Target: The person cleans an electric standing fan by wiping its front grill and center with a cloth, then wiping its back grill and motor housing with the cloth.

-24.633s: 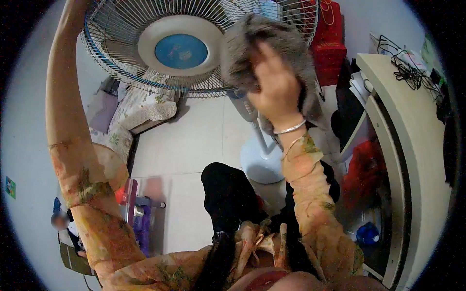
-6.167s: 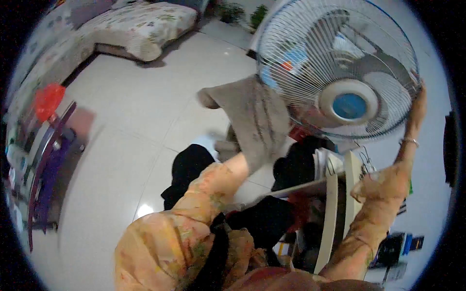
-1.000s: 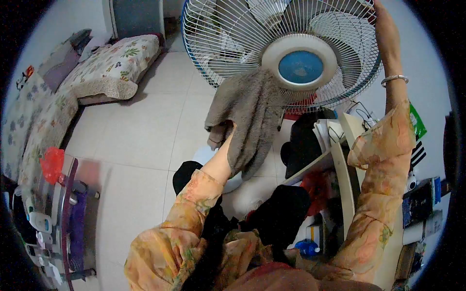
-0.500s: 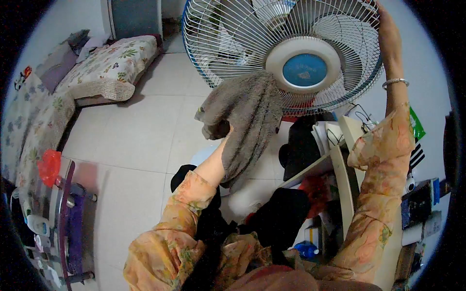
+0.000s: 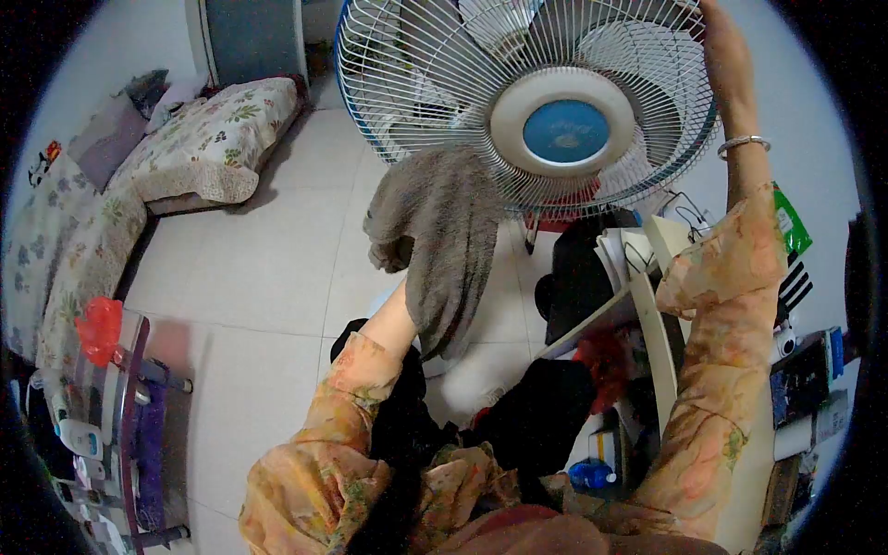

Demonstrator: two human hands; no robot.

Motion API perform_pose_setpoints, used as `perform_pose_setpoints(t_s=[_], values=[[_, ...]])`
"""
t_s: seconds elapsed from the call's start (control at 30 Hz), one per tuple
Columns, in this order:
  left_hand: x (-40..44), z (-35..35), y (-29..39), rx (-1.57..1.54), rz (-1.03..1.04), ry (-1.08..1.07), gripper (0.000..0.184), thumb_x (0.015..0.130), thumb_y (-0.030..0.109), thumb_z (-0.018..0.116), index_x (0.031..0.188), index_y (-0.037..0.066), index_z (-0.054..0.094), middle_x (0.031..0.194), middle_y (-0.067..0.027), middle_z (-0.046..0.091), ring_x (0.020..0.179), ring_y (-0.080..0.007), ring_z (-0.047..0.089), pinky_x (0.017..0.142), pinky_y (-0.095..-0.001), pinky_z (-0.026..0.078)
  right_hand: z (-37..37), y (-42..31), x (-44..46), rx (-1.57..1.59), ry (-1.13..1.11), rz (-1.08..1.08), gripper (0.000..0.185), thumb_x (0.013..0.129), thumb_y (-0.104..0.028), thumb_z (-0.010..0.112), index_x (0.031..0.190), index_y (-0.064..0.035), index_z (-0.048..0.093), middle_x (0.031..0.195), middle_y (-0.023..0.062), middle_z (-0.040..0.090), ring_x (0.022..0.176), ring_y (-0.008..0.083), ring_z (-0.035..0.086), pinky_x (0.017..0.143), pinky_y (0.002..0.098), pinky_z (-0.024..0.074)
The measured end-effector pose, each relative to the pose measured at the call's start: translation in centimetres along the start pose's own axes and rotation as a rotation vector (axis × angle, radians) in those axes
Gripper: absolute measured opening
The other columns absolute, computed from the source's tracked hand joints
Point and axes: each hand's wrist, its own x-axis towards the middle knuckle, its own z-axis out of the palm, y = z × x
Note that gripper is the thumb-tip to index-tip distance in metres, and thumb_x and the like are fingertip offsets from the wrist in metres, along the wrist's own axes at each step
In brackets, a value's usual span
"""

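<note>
A grey-brown towel [image 5: 453,245] drapes over my left hand and hides its fingers; only the wrist of my left hand [image 5: 399,302] shows below the cloth. The towel's upper part overlaps the lower left of the wire cage of a large electric fan [image 5: 566,129], which has a blue centre badge and pale blades. At the cage's upper right rim is my right hand [image 5: 724,46], wrapped round the edge, its fingertips hidden or cut off by the frame. A silver bangle [image 5: 744,144] circles that wrist.
Left stands a glass-topped table [image 5: 125,407] with a red plastic bag [image 5: 99,330] and bottles. A bed with a floral cover [image 5: 217,129] lies beyond. On the right, a pale desk or shelf [image 5: 659,347] holds papers [image 5: 618,257], and a black chair-like object [image 5: 578,277] stands beside it.
The towel and my left hand have moved left across the front of the fan. The fan sits slightly further left in view, with my right hand still at its rim.
</note>
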Motion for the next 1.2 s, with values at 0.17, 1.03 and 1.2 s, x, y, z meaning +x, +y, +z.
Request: perform_pose_setpoints(t_s=[0.17,1.03,1.2], values=[[4.1,0.2,0.9,-0.017,0.042,0.044,0.050,0.086,0.024,0.055,0.131,0.006,0.046,0.133,-0.0160,0.046,0.124,-0.0327,0.041,0.106,-0.0445,0.031,0.1,-0.4,-0.2,-0.014,-0.002,0.002,0.046,0.097,-0.039,0.038,0.102,0.0014,0.061,0.092,0.0106,0.062,0.083,0.0195,0.056,0.078,0.0331,0.0445],[6.6,1.0,2.3,-0.083,0.187,-0.029,0.048,0.086,0.025,0.056,0.130,0.007,0.048,0.131,-0.0150,0.048,0.123,-0.0320,0.042,0.105,-0.0437,0.032,-0.5,-1.7,-0.4,-0.178,0.013,-0.017,0.056,0.094,-0.048,0.036,0.102,0.0020,0.061,0.092,0.0180,0.066,0.089,0.0299,0.062,0.082,0.0370,0.0448],[7.2,1.4,3.4,-0.094,0.209,-0.028,0.048,0.086,0.025,0.057,0.130,0.007,0.048,0.131,-0.0149,0.048,0.123,-0.0319,0.043,0.105,-0.0436,0.032,-1.0,-1.3,-0.6,-0.209,-0.010,-0.054,0.055,0.095,-0.048,0.036,0.101,0.0008,0.062,0.089,0.0179,0.065,0.086,0.0312,0.061,0.080,0.0374,0.0451]])
